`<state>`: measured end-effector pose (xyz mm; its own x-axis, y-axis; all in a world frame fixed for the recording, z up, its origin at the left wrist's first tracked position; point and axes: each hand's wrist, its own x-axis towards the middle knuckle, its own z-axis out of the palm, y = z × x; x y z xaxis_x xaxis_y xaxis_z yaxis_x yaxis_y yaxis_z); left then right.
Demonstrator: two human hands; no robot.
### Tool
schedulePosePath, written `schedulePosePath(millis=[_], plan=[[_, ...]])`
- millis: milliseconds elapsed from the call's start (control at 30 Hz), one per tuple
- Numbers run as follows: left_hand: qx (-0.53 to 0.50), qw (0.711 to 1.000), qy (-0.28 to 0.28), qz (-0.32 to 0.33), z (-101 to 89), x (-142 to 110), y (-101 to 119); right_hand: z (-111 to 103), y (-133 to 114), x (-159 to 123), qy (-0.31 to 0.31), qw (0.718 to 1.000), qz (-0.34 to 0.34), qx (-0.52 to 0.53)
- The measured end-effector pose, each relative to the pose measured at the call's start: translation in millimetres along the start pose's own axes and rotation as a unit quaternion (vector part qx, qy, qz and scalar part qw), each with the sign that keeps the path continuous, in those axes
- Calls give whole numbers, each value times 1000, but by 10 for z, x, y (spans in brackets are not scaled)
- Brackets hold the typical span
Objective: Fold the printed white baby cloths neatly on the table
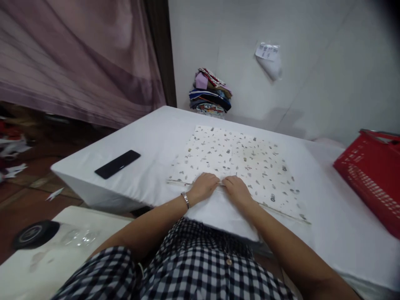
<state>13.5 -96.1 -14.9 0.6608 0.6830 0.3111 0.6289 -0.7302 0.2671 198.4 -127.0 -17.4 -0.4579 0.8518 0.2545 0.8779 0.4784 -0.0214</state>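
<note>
A white cloth printed with small dark figures (237,160) lies flat on the white table (156,137), folded into a rectangle. My left hand (203,186) and my right hand (236,188) rest side by side on its near edge, knuckles up and fingers curled down onto the fabric. Both appear to pinch the hem. A metal bracelet (185,199) circles my left wrist.
A black phone (118,163) lies on the table's left part. A red plastic basket (371,175) stands at the right. A stack of folded clothes (210,92) sits at the far edge by the wall. A white stool with a black disc (35,233) is at lower left.
</note>
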Motion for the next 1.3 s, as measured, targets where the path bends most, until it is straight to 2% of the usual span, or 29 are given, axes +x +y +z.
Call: schedulePosePath(millis=[167,300,400,467,533,600,700,867,1100,1300], plan=[[8,1000,10,-6,-60,-138,-74,162,0,45,20,999,-33,-15],[26,997,48,-50,-234,-425,-307,283,76,-28,55,997,-61,10],[42,982,112,-145,-415,-688,-572,324,106,-42,71,995,-61,31],[56,960,150,-231,-527,-845,-733,332,110,-33,75,995,-57,40],[65,936,158,-308,-607,-962,-842,331,108,-22,77,994,-58,48],[63,921,138,-359,-647,-1028,-886,321,103,-17,81,993,-63,52],[60,914,107,-387,-647,-1046,-860,296,90,-23,89,992,-66,55],[45,900,106,-420,-621,-972,-778,257,58,-27,81,993,-67,58],[-117,835,157,-514,-679,-833,-831,236,52,-5,116,989,-71,57],[-66,843,146,-514,-661,-795,-881,277,21,16,56,996,-65,27]])
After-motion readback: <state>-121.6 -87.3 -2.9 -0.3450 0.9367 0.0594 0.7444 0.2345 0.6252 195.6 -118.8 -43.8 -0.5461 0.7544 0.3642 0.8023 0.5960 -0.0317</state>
